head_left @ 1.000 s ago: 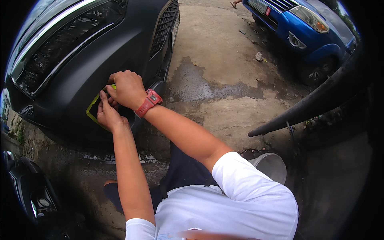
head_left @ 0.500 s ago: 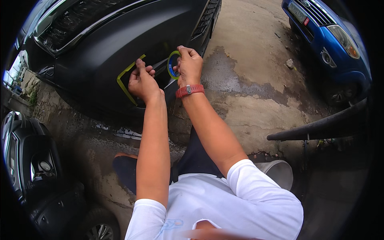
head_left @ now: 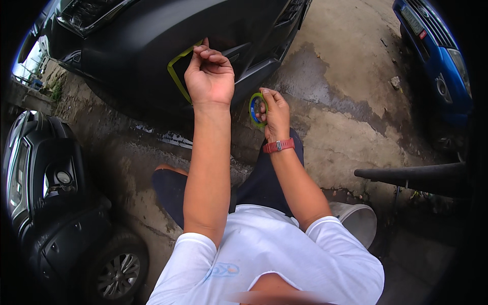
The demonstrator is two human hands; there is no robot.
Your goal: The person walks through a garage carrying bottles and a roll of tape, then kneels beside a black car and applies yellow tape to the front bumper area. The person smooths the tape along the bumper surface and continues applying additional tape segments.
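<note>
Yellow-green masking tape (head_left: 175, 76) is stuck in an angled line around a recess low on the dark car bumper (head_left: 127, 56). At the tape's upper end is my left hand (head_left: 209, 81), palm toward me, its index finger stretched to the strip and its other fingers loosely curled. Nothing shows inside that hand. My right hand (head_left: 276, 113), below and to the right of the bumper, grips a roll of masking tape (head_left: 252, 109) with a blue core. The roll hangs apart from the bumper. A red watch (head_left: 278, 146) is on my right wrist.
A blue car (head_left: 432, 61) stands at the far right, and another dark car (head_left: 56, 178) at the left. A pale bucket-like container (head_left: 358, 221) is by my right side. A dark bar (head_left: 406, 173) juts in from the right over wet, stained concrete (head_left: 325, 86).
My right hand has drawn back from the bumper, down and to the right, with the tape roll. My left hand has moved up along the strip. The view has shifted a little.
</note>
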